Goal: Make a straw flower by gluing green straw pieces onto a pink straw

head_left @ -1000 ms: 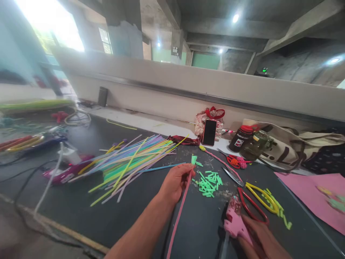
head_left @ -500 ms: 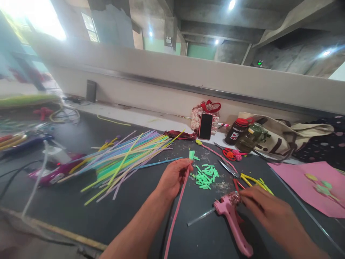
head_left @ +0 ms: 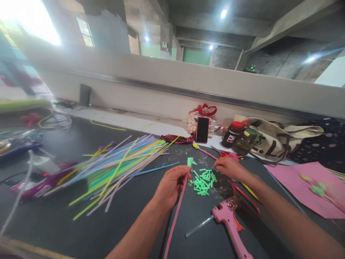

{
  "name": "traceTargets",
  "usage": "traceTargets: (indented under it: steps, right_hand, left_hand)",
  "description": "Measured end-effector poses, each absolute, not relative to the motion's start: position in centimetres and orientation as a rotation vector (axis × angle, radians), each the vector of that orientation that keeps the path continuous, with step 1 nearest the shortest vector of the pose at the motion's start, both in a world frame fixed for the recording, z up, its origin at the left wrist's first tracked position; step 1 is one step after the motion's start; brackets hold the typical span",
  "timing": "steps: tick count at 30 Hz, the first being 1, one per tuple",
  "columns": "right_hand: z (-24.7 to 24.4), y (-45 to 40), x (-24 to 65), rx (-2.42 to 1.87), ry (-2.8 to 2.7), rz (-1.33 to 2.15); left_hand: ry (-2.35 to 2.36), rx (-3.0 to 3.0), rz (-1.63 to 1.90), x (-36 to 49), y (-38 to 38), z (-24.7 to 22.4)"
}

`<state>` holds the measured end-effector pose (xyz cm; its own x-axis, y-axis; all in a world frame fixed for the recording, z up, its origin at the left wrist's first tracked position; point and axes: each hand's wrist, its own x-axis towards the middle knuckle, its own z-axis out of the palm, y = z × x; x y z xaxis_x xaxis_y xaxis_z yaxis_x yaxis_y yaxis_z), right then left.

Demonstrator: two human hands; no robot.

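Note:
In my left hand (head_left: 172, 181) a long pink fuzzy stem (head_left: 176, 212) is pinched between thumb and fingers. Light green pieces (head_left: 190, 161) stick out at its upper end, just above the fingertips. My right hand (head_left: 231, 168) hovers palm down to the right of a pile of short green cut pieces (head_left: 203, 183). Its fingers are bent loosely, and nothing shows between them. Below it a pink glue gun (head_left: 229, 219) lies on the dark table, a clear glue stick (head_left: 199, 226) poking out of its back. A red-handled tool (head_left: 246, 198) lies beside the gun, partly under my right forearm.
Many coloured fuzzy stems (head_left: 118, 162) lie spread out on the left. A purple glue gun (head_left: 35, 183) with a cord lies beyond them. Along the back stand a phone (head_left: 202, 130), bottles (head_left: 232, 135) and a canvas bag (head_left: 269, 140). Pink paper (head_left: 293, 183) lies at right.
My right hand has moved forward and left, from beside the glue gun to near the green pieces. My left hand keeps its hold on the pink stem. The view has shifted slightly.

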<state>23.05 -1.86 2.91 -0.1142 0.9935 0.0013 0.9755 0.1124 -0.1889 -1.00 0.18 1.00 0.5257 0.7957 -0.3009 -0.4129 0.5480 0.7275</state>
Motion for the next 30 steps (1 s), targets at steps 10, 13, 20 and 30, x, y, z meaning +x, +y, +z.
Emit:
traceTargets:
  steps: [10, 13, 20, 30]
  right_hand:
    - [1.1, 0.8, 22.5, -2.036, -2.323, 0.325]
    - [0.8, 1.3, 22.0, -2.063, -2.326, 0.364]
    - [1.8, 1.1, 21.9, -1.987, -2.131, 0.503]
    - [5.6, -3.8, 17.9, -1.507, -1.480, 1.035]
  left_hand:
    - [0.677, 0.667, 0.759, -1.0, 0.2, 0.9]
    - [0.677, 0.662, 0.759, -1.0, 0.3, 0.8]
    - [0.691, 0.646, 0.748, -0.9, 0.2, 1.0]
    - [0.632, 0.600, 0.721, -0.8, -0.3, 1.3]
